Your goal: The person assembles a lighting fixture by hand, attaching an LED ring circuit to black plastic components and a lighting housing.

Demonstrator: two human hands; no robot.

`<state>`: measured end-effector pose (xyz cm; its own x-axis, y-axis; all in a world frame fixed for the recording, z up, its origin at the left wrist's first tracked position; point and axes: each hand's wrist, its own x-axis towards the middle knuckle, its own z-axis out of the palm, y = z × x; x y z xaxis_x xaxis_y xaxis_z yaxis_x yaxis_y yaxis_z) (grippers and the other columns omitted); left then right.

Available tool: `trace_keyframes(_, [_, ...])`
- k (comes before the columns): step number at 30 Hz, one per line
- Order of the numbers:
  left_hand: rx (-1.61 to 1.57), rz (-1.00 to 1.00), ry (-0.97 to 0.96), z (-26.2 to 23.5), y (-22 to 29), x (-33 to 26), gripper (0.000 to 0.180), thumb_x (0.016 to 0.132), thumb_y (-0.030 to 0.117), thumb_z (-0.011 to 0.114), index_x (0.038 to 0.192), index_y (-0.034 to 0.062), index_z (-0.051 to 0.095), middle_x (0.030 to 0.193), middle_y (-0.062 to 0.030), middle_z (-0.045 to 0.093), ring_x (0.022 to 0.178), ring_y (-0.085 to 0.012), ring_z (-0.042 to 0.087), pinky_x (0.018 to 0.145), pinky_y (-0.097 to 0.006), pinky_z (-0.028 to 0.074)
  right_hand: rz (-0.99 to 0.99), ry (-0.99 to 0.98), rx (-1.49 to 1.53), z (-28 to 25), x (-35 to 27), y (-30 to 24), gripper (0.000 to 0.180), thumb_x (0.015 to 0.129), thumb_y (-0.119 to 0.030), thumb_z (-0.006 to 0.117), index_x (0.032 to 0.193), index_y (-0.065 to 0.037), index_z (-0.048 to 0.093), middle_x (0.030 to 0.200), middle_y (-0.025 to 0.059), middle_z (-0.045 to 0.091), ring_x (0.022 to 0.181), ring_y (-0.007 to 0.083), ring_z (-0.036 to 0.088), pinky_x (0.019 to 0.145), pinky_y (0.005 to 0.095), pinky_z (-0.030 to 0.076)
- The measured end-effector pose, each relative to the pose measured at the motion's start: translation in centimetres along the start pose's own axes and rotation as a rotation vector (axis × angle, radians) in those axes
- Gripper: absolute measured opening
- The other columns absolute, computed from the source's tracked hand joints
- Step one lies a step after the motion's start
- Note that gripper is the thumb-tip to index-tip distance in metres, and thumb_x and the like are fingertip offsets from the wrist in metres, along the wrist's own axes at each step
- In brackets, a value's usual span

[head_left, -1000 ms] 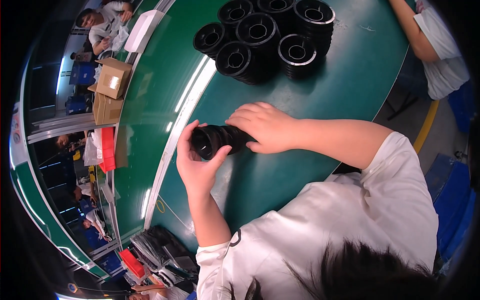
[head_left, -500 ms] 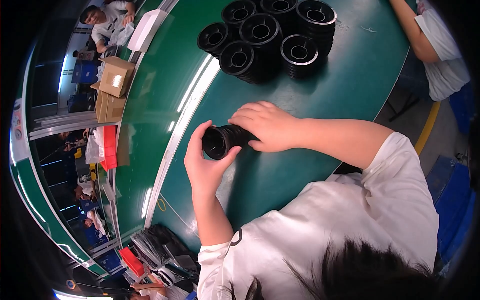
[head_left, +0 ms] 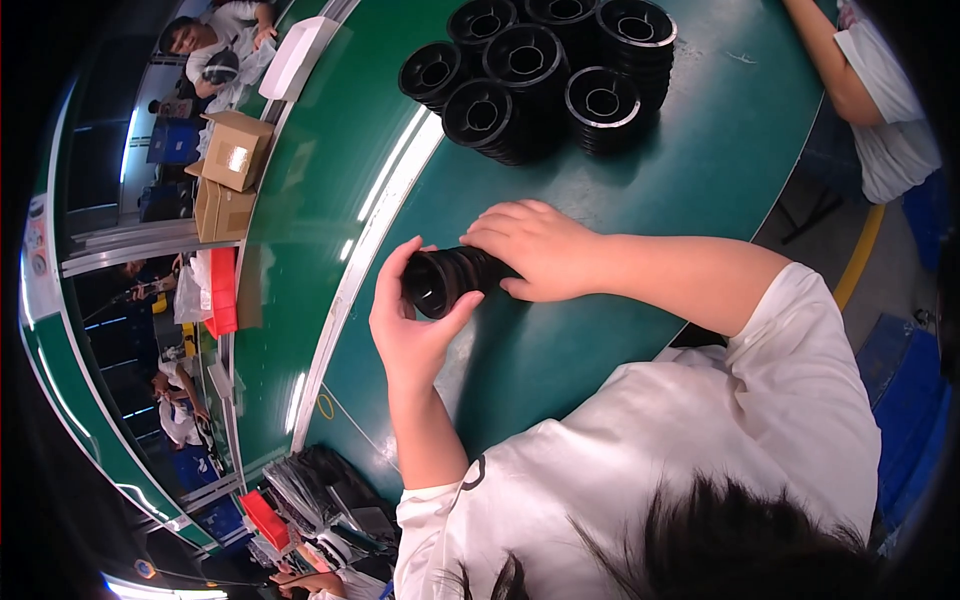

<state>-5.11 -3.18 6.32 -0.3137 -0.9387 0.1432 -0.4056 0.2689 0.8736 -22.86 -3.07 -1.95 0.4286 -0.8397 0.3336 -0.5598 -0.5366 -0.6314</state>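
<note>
Between my two hands lies a black ribbed bellows sleeve (head_left: 462,272) on its side, its round open end facing left. Thumb and fingers of my left hand (head_left: 405,325) curl round that open end. My right hand (head_left: 535,250) is wrapped over the other end and hides it. Farther back on the green table (head_left: 690,180) stand several stacks of black ribbed pieces (head_left: 525,60) with wide round rims and open middles.
A long bright metal strip (head_left: 345,280) runs along the table's left side. Beyond it are cardboard boxes (head_left: 235,150), a white tray (head_left: 298,58) and a red bin (head_left: 222,290). Black plastic-wrapped parts (head_left: 310,490) lie at lower left. Another person's arm (head_left: 835,70) reaches in at upper right.
My hands keep their hold on the bellows sleeve with hardly any movement. Its open end looks slightly turned. In the left background, people have shifted, one now with a dark round thing.
</note>
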Motion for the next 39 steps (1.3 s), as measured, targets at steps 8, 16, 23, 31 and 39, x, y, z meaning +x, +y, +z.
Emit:
trace_keyframes(8, [0.191, 0.088, 0.070, 0.0, -0.4, -0.1, 0.071, 0.053, 0.006, 0.083, 0.116, 0.0001, 0.050, 0.106, -0.0094, 0.058, 0.101, -0.0198, 0.055, 0.090, -0.032, 0.043, 0.002, 0.000, 0.007, 0.1, 0.1, 0.2, 0.062, 0.067, -0.017, 0.067, 0.124, -0.007, 0.045, 0.123, 0.0097, 0.048, 0.120, 0.0258, 0.040, 0.102, 0.0410, 0.030])
trace_keyframes(16, [0.074, 0.078, 0.108, 0.2, 1.1, -0.1, 0.071, 0.053, 0.008, 0.084, 0.116, 0.0009, 0.051, 0.106, -0.0097, 0.059, 0.100, -0.0189, 0.056, 0.088, -0.031, 0.044, -0.001, 0.006, 0.000, -0.1, -0.1, 0.3, 0.064, 0.068, -0.019, 0.068, 0.125, -0.007, 0.043, 0.123, 0.0099, 0.048, 0.120, 0.0262, 0.040, 0.101, 0.0413, 0.030])
trace_keyframes(23, [0.389, 0.105, 0.056, 0.7, -0.5, 0.0, 0.065, 0.055, 0.012, 0.082, 0.113, 0.0046, 0.054, 0.105, -0.0089, 0.060, 0.096, -0.0215, 0.058, 0.086, -0.032, 0.045, 0.008, -0.015, 0.015, -0.1, 0.1, 0.1, 0.062, 0.068, -0.019, 0.068, 0.124, -0.006, 0.045, 0.122, 0.0094, 0.049, 0.120, 0.0259, 0.040, 0.101, 0.0413, 0.030])
trace_keyframes(31, [0.349, 0.151, 0.120, 0.7, -0.2, 0.0, 0.065, 0.055, 0.009, 0.081, 0.114, 0.0027, 0.053, 0.101, -0.0094, 0.060, 0.094, -0.0184, 0.058, 0.084, -0.030, 0.046, -0.003, -0.001, 0.016, -0.1, 0.0, 0.3, 0.063, 0.067, -0.019, 0.068, 0.124, -0.007, 0.044, 0.122, 0.0101, 0.048, 0.120, 0.0262, 0.040, 0.101, 0.0414, 0.030])
trace_keyframes(39, [-0.348, 0.106, 0.034, 0.8, 2.0, -1.3, 0.077, 0.056, 0.011, 0.084, 0.121, -0.0032, 0.045, 0.106, -0.0148, 0.056, 0.096, -0.0197, 0.056, 0.084, -0.031, 0.046, 0.031, 0.031, 0.055, -1.1, -0.4, -0.3, 0.069, 0.067, -0.019, 0.070, 0.128, -0.009, 0.040, 0.123, 0.0122, 0.047, 0.120, 0.0298, 0.039, 0.101, 0.0423, 0.030])
